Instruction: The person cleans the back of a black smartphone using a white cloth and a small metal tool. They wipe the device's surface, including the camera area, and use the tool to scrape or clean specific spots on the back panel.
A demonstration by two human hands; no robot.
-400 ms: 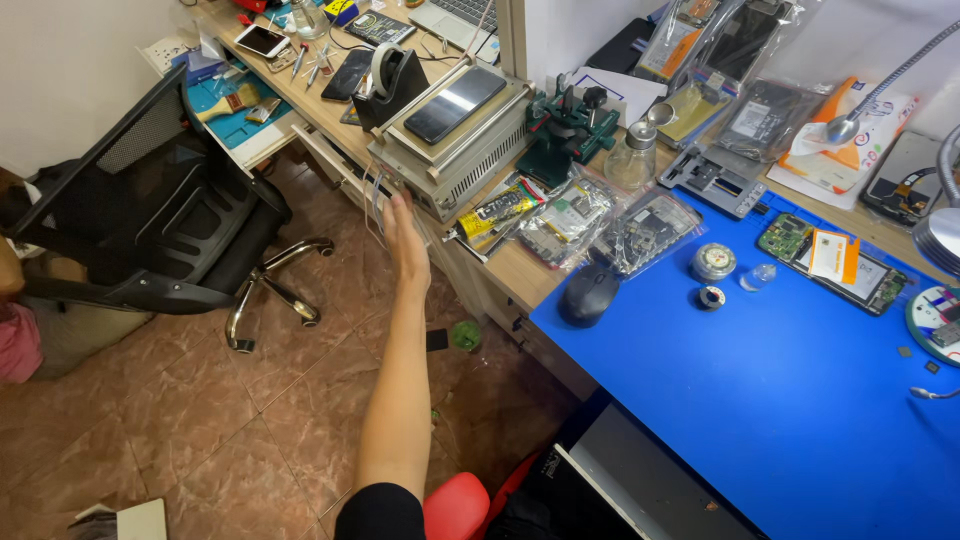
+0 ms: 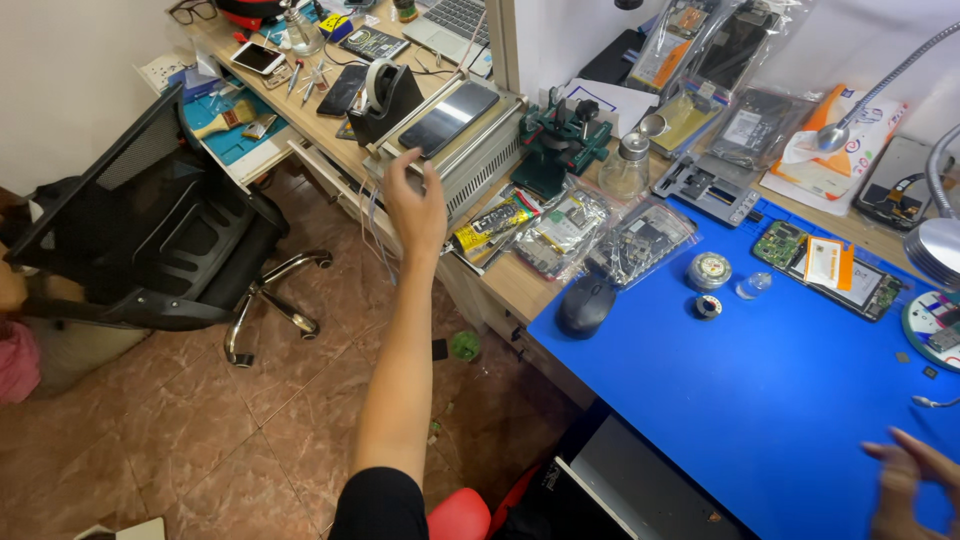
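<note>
My left arm stretches out to the left, and my left hand hovers with fingers apart at the front edge of a grey metal box-shaped machine with a dark flat plate on top. The hand holds nothing. At the bottom right corner, my right hand is blurred, fingers spread, over the blue work mat, with nothing in it. A black computer mouse lies on the mat's left end.
A black office chair stands on the tiled floor at left. The wooden bench carries bagged circuit boards, a tape dispenser, phones, tools and a green clamp jig. A desk lamp rises at right.
My left hand has lifted from low at the machine's front edge, and its fingers have spread. My right hand has come into view at the bottom right.
</note>
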